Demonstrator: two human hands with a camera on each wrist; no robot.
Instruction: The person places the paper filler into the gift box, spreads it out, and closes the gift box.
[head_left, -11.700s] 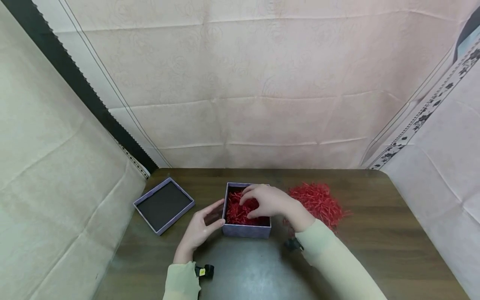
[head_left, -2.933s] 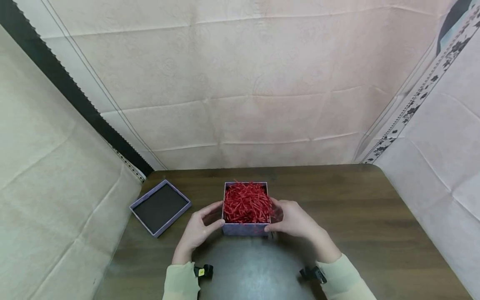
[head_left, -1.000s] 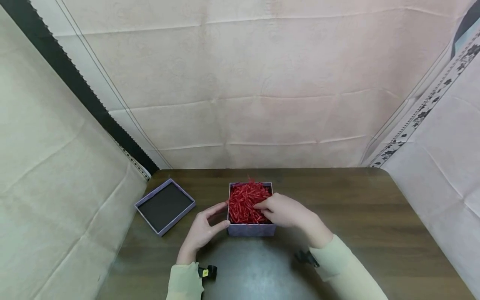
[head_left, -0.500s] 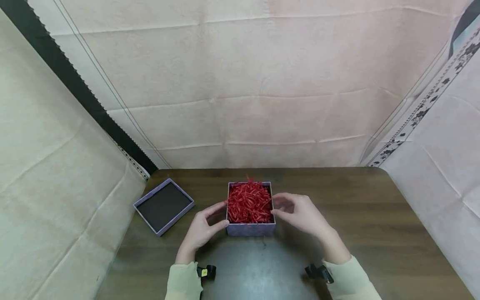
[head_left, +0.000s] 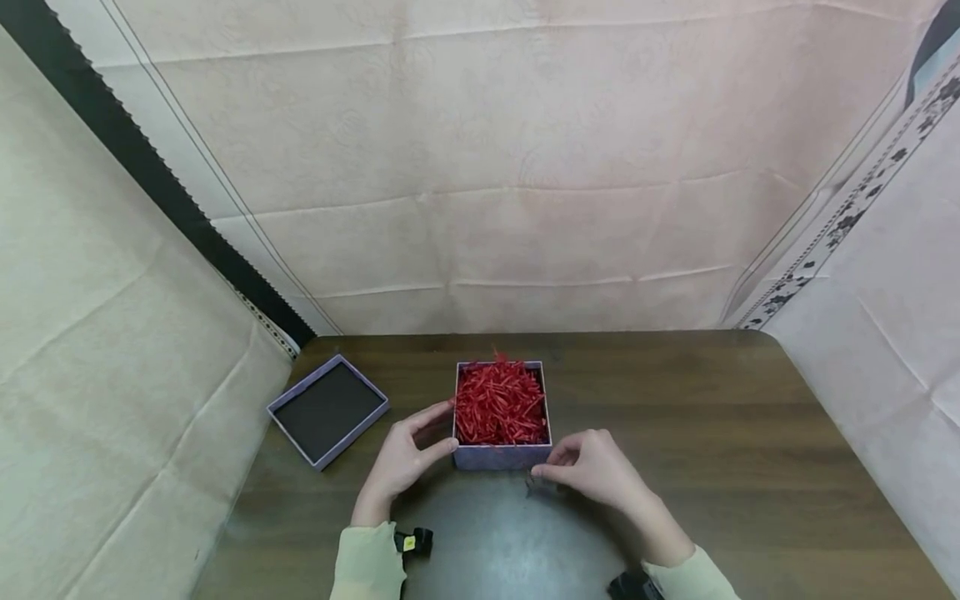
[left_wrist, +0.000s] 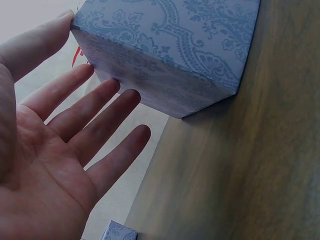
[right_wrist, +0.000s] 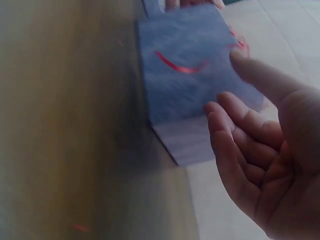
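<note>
A purple patterned gift box (head_left: 502, 457) stands uncovered mid-table, heaped with red shredded paper (head_left: 501, 404). My left hand (head_left: 401, 458) is beside its left wall. In the left wrist view the thumb tip rests on the box's corner and the other fingers (left_wrist: 110, 120) stretch out straight along the side. Just off the front right corner is my right hand (head_left: 596, 471), its fingers loosely bent. A gap shows between thumb and fingertips in the right wrist view, with nothing between them. A loose red strand (right_wrist: 177, 65) shows against the box's front there.
The box lid (head_left: 327, 414), dark inside, lies upturned at the left on the wooden table (head_left: 712, 417). A small red scrap (right_wrist: 80, 227) lies on the wood near the right hand. Pale cloth (head_left: 480, 208) hangs behind and at both sides.
The pile of red shredded paper once on the right is gone and the box is fuller. My right hand left the shreds, moving past the right wall to the front corner. The left hand stayed.
</note>
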